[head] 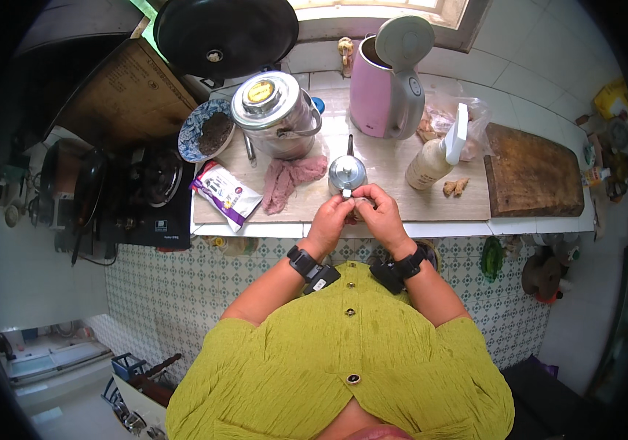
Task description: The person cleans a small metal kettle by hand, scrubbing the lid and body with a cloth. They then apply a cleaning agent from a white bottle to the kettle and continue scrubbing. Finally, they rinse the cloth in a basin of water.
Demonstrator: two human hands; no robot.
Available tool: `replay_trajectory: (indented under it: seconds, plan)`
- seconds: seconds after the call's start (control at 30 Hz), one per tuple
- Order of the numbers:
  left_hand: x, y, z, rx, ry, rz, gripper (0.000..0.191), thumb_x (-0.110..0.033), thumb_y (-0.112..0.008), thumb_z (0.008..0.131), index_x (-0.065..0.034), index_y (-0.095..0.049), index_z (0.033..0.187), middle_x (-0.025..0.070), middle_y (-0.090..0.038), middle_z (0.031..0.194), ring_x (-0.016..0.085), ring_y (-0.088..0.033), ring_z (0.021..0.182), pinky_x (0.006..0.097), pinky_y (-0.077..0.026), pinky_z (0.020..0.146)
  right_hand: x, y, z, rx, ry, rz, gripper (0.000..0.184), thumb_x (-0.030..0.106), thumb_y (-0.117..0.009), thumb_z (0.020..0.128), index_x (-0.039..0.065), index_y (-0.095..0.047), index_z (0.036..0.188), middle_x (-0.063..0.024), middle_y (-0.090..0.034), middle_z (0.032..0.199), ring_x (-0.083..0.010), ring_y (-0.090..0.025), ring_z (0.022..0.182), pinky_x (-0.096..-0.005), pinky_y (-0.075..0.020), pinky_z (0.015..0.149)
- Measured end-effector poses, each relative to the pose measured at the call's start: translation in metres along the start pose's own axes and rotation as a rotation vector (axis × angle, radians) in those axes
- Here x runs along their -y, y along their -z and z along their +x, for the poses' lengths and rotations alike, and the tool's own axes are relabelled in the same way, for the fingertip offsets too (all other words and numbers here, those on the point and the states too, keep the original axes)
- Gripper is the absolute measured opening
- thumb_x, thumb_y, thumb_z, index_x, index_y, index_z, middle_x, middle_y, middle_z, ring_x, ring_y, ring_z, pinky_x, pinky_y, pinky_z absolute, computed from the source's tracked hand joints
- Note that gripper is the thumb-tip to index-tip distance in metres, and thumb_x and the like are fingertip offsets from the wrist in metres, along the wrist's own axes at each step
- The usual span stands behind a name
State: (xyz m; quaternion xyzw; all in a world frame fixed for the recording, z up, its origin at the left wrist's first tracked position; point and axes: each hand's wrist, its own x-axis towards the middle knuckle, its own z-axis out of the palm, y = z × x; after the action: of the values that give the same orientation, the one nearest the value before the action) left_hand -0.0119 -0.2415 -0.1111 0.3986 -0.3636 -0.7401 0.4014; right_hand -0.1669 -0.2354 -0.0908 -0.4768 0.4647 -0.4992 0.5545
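Note:
A small lidded metal pot [347, 169] stands near the counter's front edge, its dark handle pointing away from me. My left hand [326, 219] is at its near side, fingers bent inward below a small pale metal piece [347, 193] at the rim. From the other side my right hand [384, 212] reaches in, thumb and forefinger close together. The fingertips of both hands meet just in front of the pot. What lies between them is hidden. A crumpled pink cloth [292, 179] lies left of the pot, and a spray bottle [429, 162] stands to its right.
A lidded metal pail [275, 129], blue-patterned bowl [186, 135] and purple-white packet [223, 192] are on the left. Behind stands a pink electric kettle [372, 102] with its lid raised. Ginger [456, 187] and a wooden chopping board [534, 176] are right, a gas hob [143, 214] far left.

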Motion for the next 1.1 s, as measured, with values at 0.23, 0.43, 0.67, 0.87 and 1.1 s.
replay_trajectory:
  seconds: [0.23, 0.43, 0.67, 0.87, 1.1]
  plan:
    - [-0.008, -0.007, 0.001, -0.15, -0.037, 0.025, 0.018, -0.021, -0.052, 0.101, -0.0056, -0.061, 0.102, -0.0025, -0.061, 0.083, 0.006, -0.054, 0.069, 0.0244, -0.045, 0.063, -0.003, -0.007, -0.003, -0.053, 0.235, -0.354, 0.035, 0.006, -0.062, 0.08, 0.003, -0.056, 0.115, -0.0133, -0.064, 0.1, -0.0252, -0.064, 0.086, -0.0344, -0.0526, 0.078]
    - [-0.002, -0.013, 0.003, -0.344, -0.201, 0.101, 0.01, -0.014, -0.059, 0.098, -0.0058, -0.056, 0.103, -0.004, -0.058, 0.08, 0.003, -0.05, 0.066, 0.0216, -0.042, 0.058, -0.007, -0.003, -0.001, -0.1, -0.013, -0.319, 0.034, 0.008, -0.06, 0.08, 0.002, -0.057, 0.114, -0.0159, -0.065, 0.097, -0.0287, -0.065, 0.084, -0.0365, -0.0518, 0.077]
    - [0.004, 0.008, 0.01, -0.392, -0.3, 0.355, 0.027, -0.006, -0.063, 0.094, -0.0046, -0.049, 0.117, -0.0007, -0.06, 0.091, 0.005, -0.054, 0.077, 0.0206, -0.046, 0.069, -0.023, -0.001, 0.005, -0.078, 0.162, -0.395, 0.023, 0.005, -0.057, 0.084, -0.002, -0.061, 0.106, -0.0062, -0.061, 0.091, -0.0113, -0.056, 0.081, -0.0269, -0.0473, 0.073]
    - [0.0, 0.01, 0.0, -0.442, -0.472, 0.546, 0.042, -0.003, -0.065, 0.086, -0.0017, -0.048, 0.124, 0.0063, -0.058, 0.109, 0.011, -0.058, 0.095, 0.0246, -0.049, 0.08, -0.022, -0.001, 0.006, 0.038, -0.08, -0.061, 0.019, 0.007, -0.054, 0.088, -0.001, -0.061, 0.104, -0.0085, -0.064, 0.096, -0.0156, -0.061, 0.08, -0.0323, -0.0504, 0.073]
    - [-0.019, 0.015, -0.015, -0.295, -0.533, 0.759, 0.037, -0.002, -0.063, 0.084, -0.0009, -0.054, 0.12, 0.0078, -0.056, 0.117, 0.014, -0.059, 0.1, 0.0276, -0.052, 0.084, -0.008, -0.006, 0.005, 0.171, -0.099, 0.182, 0.02, 0.002, -0.049, 0.095, 0.001, -0.056, 0.114, -0.0037, -0.064, 0.099, -0.0086, -0.061, 0.085, -0.0247, -0.0531, 0.077]
